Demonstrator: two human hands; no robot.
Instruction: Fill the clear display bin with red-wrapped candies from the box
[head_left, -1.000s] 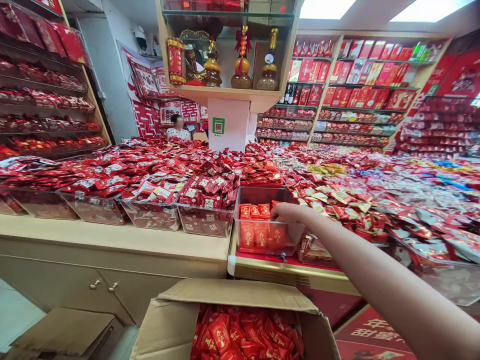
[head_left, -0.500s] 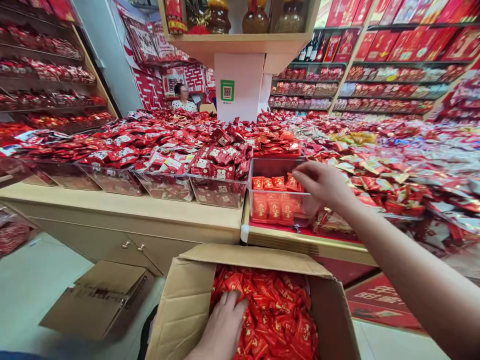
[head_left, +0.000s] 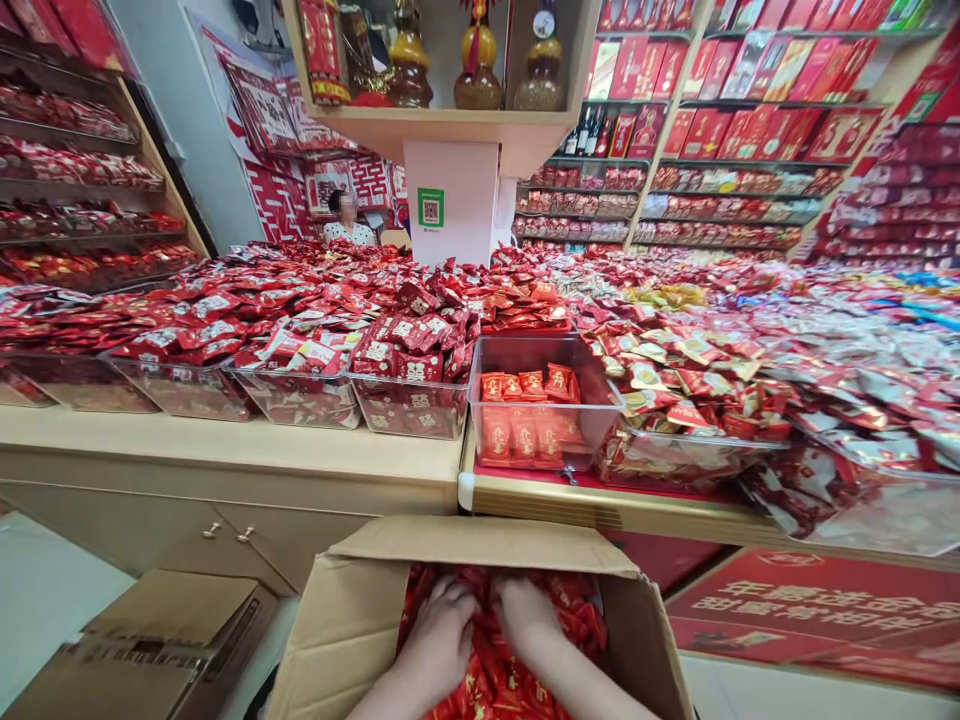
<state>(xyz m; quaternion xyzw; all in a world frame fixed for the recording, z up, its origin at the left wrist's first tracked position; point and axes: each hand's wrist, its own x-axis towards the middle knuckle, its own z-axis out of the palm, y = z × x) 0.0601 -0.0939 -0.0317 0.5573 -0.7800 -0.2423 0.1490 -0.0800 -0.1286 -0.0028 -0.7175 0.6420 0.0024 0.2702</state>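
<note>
A cardboard box (head_left: pixel 352 625) with its flaps up stands in front of me, holding many red candy packets (head_left: pixel 480 690) with gold print. Both my hands reach into it. My left hand (head_left: pixel 439 635) is at the left, its fingers curled down and closed over packets. Close to its right is my right hand (head_left: pixel 529 615), bent down among the packets with its fingertips buried and hidden. Beyond the box, a clear plastic bin (head_left: pixel 547 430) on the counter has similar red packets (head_left: pixel 521 430) standing in rows at its left and middle.
Clear bins heaped with wrapped sweets (head_left: pixel 405 405) line the counter left and right of that bin. A closed-looking carton (head_left: pixel 142 640) sits on the floor at left. A display cabinet (head_left: pixel 442 125) overhangs the counter. A person (head_left: pixel 349 225) is behind the heaps.
My right hand has left the clear bin and come down into the cardboard box beside my left hand. My left hand has shifted slightly further into the packets. The view has tilted and turned slightly.
</note>
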